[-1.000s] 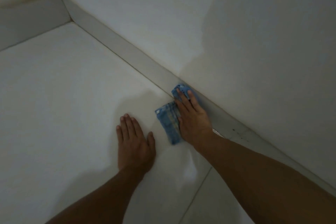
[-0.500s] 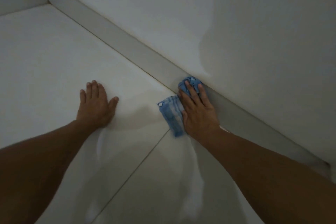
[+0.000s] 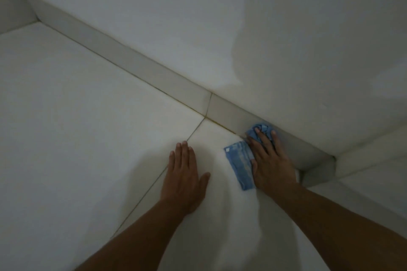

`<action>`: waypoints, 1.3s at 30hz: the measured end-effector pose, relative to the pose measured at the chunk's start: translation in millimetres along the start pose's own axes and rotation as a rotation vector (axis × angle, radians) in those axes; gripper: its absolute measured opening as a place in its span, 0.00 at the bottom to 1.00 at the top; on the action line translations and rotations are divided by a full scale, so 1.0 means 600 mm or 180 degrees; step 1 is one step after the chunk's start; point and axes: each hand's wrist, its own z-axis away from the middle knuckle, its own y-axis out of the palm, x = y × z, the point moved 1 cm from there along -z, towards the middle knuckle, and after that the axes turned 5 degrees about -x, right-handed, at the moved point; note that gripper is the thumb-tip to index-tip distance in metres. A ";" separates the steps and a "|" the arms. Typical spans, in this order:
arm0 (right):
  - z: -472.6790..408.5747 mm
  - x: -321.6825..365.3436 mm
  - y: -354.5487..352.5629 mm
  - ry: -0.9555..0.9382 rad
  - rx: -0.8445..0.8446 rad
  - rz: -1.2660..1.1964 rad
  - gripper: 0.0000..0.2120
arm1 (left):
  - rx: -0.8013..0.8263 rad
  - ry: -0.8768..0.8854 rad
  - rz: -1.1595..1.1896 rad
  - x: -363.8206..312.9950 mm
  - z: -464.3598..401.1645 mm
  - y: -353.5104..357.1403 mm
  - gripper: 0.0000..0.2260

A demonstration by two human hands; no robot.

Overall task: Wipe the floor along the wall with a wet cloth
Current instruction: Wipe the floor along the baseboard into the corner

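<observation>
Right now my right hand (image 3: 272,160) lies flat on top of the cloth (image 3: 241,166), palm down and fingers spread, pressing it onto the floor (image 3: 88,116) rather than closing around it. The cloth is blue with paler stripes running along its length, and a small white tag shows at the corner farthest from the skirting. Part of it lies flat beside my thumb as a long folded strip; the other end is bunched up under my fingertips and pushed against the skirting (image 3: 136,61), where floor and wall (image 3: 220,17) meet. That bunched end rides a little up the face of the skirting.

My left hand (image 3: 184,177) is on the floor too, open and flat with the fingers together, holding nothing. It sits on the side of the cloth away from the skirting, near it but not touching it, and it lies across a thin grout line between two floor tiles.

The floor is pale tile, and the patch just behind the cloth, between my two forearms, has a brighter sheen that looks wet. Close behind my right hand the skirting turns a corner. The light is dim, so I cannot make out any finer weave or dirt on the cloth.
</observation>
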 end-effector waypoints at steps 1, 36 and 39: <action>0.015 -0.008 0.008 0.0036 0.0073 0.0105 0.35 | 0.0098 0.0030 0.0006 -0.016 0.006 0.004 0.41; 0.087 -0.061 -0.027 -0.0362 0.1728 0.0721 0.28 | 0.0382 0.0191 0.0054 -0.046 0.027 0.047 0.48; 0.078 -0.073 -0.025 -0.0496 0.1601 0.0365 0.25 | 0.0435 0.0184 0.0037 -0.046 0.025 0.045 0.48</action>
